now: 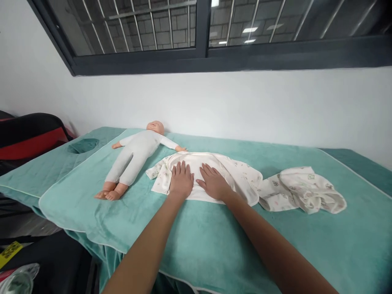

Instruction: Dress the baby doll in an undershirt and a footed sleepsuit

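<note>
Fingers (183, 166) of our left hand (182, 183) and right hand (215, 182) lie extended, gripping nothing, on the shirt (232, 173), beside the doll (139, 147) on the bed (202, 241); we judge uneven pressure could crease the shirt.

Window (202, 49) at 12 o'clock, dark frame, two panes. Beyond glass: metal bars (152, 25), grey block wall (180, 28). Pale light patches (250, 30) on right-hand pane, 1 o'clock. White wall (275, 106) below window, 10 to 2 o'clock. Green bed (30, 175) against wall, round hole (83, 145) at 9 o'clock; lighter green sheet (232, 241) over it. Black-and-red padded item (33, 141), 9 o'clock, kind unclear. At 8 o'clock: black seat (58, 261), yellow label (10, 254), clear plastic wrapping (23, 279).
</note>
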The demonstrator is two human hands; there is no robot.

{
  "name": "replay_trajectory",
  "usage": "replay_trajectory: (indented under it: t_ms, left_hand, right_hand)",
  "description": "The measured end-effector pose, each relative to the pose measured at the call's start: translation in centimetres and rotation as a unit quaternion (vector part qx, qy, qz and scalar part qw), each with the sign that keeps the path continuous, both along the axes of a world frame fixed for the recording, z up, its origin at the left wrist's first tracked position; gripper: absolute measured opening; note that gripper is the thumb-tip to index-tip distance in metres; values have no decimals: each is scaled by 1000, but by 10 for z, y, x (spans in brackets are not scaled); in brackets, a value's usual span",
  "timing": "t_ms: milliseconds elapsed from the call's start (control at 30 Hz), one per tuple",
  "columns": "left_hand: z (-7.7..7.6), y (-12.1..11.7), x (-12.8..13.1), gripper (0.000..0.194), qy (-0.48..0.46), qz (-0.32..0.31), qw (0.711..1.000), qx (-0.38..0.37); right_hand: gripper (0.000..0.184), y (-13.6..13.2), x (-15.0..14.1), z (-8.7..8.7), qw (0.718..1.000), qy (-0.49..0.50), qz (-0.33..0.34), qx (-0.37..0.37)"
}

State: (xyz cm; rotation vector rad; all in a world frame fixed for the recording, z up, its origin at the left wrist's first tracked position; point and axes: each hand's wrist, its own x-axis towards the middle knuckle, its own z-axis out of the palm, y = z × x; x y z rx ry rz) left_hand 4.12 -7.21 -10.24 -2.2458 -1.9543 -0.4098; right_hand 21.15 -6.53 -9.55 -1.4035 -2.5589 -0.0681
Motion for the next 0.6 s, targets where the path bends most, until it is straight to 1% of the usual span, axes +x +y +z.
replay_trajectory:
  t_ms: [133, 233, 333, 400, 467, 533, 600]
  left_hand:
    - [1, -18, -3, 53, 0, -11, 1000, 9]
    - [5, -39, -14, 48, 0, -43, 999, 13]
    - [8, -62, -35, 42, -13, -114, 993, 14]
    - [11, -77, -51, 41, -27, -178, 984, 3]
    - [13, -87, -63, 40, -40, -219, 975, -6]
    - [16, -93, -69, 39, -54, -221, 974, 3]
    - [17, -93, -68, 34, -58, -200, 978, 24]
  right_hand:
    - [63, -22, 2, 2, 1000, 16, 12, -2]
    - [61, -44, 11, 6, 998, 31, 45, -16]
    - [58, -70, 31, 11, 997, 51, 61, -20]
    - [56, -86, 47, 14, 997, 66, 50, 0]
    - [47, -98, 62, 16, 997, 68, 37, 29]
    - [35, -106, 73, 17, 996, 57, 36, 60]
    - [26, -108, 77, 18, 995, 39, 41, 85]
